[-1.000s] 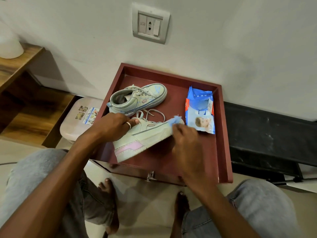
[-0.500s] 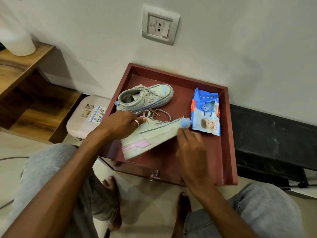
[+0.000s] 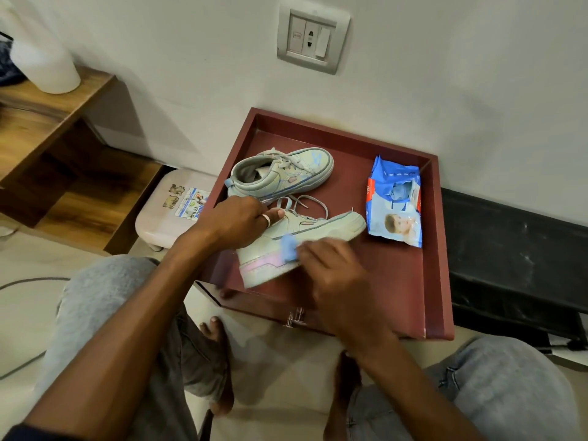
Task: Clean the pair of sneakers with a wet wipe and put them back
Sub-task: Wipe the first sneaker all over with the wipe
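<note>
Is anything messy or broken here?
Nothing looks broken. The wipes pack, on the right side of the red tray, is crumpled and its flap is open. The nearer sneaker has loose laces sprawled on the tray.

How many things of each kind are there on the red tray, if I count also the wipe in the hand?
Sneakers: 2, the back sneaker and the held sneaker
Blue wet wipe: 1
Pack of wipes: 1
Total: 4
</note>
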Demonstrator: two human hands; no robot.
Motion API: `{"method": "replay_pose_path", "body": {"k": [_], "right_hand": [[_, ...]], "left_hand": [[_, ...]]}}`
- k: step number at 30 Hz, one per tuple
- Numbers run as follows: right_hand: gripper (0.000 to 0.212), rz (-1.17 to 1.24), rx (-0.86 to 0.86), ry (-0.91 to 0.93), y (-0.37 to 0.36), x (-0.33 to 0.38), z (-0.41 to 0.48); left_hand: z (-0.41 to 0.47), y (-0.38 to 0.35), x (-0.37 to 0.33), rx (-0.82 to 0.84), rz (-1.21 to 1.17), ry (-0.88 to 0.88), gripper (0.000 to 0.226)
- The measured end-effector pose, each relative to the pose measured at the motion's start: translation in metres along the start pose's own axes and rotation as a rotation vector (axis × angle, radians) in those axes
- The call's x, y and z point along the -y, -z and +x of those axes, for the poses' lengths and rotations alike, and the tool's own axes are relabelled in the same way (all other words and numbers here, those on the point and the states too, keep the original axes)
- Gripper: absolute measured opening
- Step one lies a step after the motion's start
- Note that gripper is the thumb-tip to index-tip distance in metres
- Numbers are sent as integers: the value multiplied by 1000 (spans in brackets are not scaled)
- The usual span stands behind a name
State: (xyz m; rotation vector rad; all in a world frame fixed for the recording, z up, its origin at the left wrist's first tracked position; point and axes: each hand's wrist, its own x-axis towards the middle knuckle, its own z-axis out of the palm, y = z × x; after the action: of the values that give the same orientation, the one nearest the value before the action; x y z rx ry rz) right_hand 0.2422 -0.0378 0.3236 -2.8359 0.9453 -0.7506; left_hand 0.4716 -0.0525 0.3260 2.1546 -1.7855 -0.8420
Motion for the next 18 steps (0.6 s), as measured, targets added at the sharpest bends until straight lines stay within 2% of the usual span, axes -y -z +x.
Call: {"method": "replay_pose_path", "body": {"k": [2,3,8,12,14,16,18], "right_hand": [[40,81,-46,-141,7,-16,4],[37,115,-69,-148,6,-13,4],[24,129,53,207,-15,54,-2],[23,45,61,383,-24,56,-4],[27,99,71,325,-15,41,0],[35,199,18,155,-5,12,5],[27,228,-51,-18,1,-22,6]], "left_hand": [[0,0,0,-5,12,-4,63],[1,0,-1,-7,17,-6,63],[2,0,-1,5,22,3,64],[1,-2,1,14,2,6,66],[2,-2,1,10,-21,-3,65],[3,-2,1,-5,-16,-14,63],[3,-2,1,-6,-4,-21,63]]}}
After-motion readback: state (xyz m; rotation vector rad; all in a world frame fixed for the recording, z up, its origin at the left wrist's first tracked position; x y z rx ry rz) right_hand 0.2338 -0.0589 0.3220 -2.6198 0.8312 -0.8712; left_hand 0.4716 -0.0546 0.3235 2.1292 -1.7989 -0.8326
